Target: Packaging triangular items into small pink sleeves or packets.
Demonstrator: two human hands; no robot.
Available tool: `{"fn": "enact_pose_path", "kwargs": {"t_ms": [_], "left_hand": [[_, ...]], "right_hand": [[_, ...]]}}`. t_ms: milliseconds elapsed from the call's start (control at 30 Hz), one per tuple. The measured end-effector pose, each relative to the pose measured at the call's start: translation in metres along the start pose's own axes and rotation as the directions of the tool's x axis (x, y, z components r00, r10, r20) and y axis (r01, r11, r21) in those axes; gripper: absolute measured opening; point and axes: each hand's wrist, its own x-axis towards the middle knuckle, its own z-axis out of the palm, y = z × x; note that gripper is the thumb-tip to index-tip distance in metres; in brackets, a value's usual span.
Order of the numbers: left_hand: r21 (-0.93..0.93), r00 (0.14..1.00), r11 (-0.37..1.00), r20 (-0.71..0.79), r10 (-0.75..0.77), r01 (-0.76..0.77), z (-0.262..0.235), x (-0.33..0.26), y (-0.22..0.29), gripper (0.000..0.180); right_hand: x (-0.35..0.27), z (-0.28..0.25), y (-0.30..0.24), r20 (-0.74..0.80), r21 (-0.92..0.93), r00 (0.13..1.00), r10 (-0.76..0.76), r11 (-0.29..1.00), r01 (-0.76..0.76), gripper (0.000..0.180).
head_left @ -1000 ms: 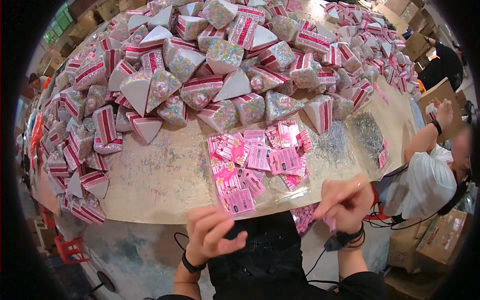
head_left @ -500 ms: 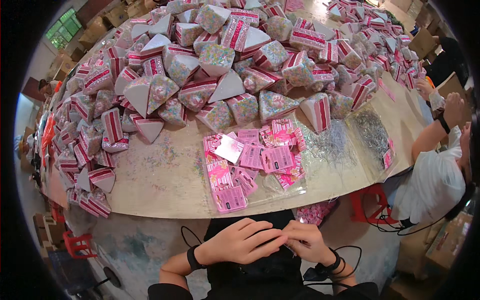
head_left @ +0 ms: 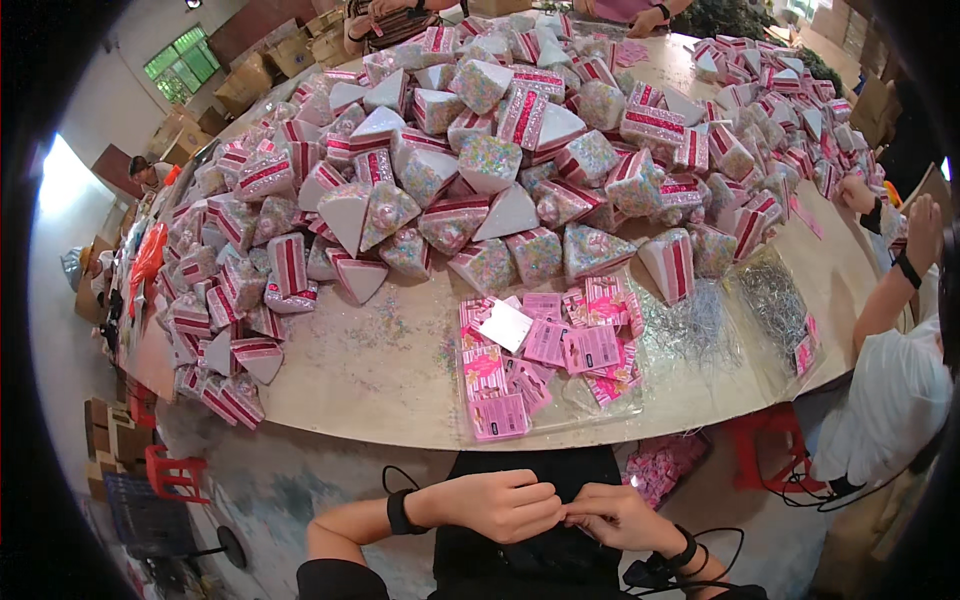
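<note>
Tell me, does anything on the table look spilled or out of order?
Yes. Small coloured bits lie scattered on the bare table beside the piled wedge-shaped packets. The pink cards lie jumbled and overlapping near the front edge.

Two bare hands are counted at the lower edge, the left hand [head_left: 500, 503] and the right hand [head_left: 612, 514], each wrist ringed by one black band. One large table [head_left: 380, 385] is seen. Roughly a dozen pink printed cards [head_left: 548, 350] are spread near its front edge, with one white card [head_left: 506, 325] among them. Wedge-shaped boxes [head_left: 500, 170] are heaped far beyond counting, well over a hundred. Two clear bags of wire ties [head_left: 775, 305] are tallied. One red stool [head_left: 172, 468] is visible, and one seated co-worker [head_left: 885, 400] at the right.
</note>
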Motion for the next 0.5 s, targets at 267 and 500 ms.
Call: {"fn": "enact_pose_path", "kwargs": {"t_ms": [267, 500], "left_hand": [[-0.630, 0.644, 0.392, 0.233, -0.728, 0.671, 0.016, -0.011, 0.023, 0.015], [-0.532, 0.303, -0.760, 0.844, -0.442, 0.373, 0.022, -0.016, 0.022, 0.018]], "right_hand": [[0.018, 0.024, -0.003, -0.296, -0.380, 0.930, -0.216, 0.920, 0.093, 0.020], [0.023, 0.026, 0.004, -0.252, -0.343, 0.917, -0.308, 0.915, 0.213, 0.019]]}}
